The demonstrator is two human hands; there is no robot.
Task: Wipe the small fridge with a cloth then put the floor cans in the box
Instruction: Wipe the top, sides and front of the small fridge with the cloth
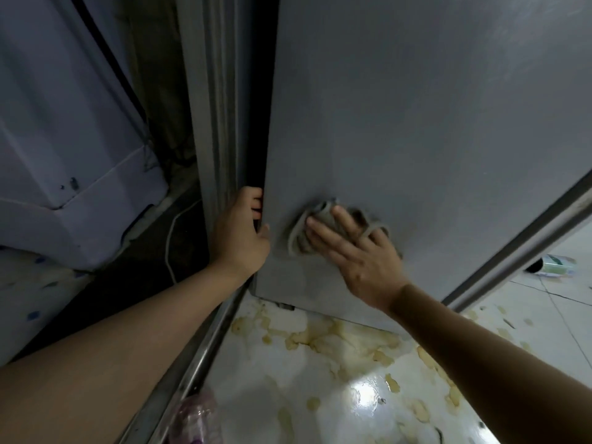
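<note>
**Low on the fridge side: cloth flat under my right hand**

At the lower left part of the grey fridge (416,107) side panel, my right hand (358,254) presses the crumpled grey cloth (323,216) against the metal, fingers straight and spread apart, palm over the cloth's lower right part. My left hand (240,232) grips the panel's left vertical edge just beside it; fingers curl round into the dark gap, thumb lies on the panel face. Hands near each other, not touching.

One can (552,265) with a green-and-white label lies on its side on the floor tiles (320,379) past the fridge's right edge, well apart from my hands. Tiles glossy, blotched yellow. A purple-tinted plastic bottle (195,418) lies at the bottom edge beside the metal floor rail (205,354). A white appliance (64,139) stands to the left, a white cord (169,241) trailing on the floor below it.
</note>
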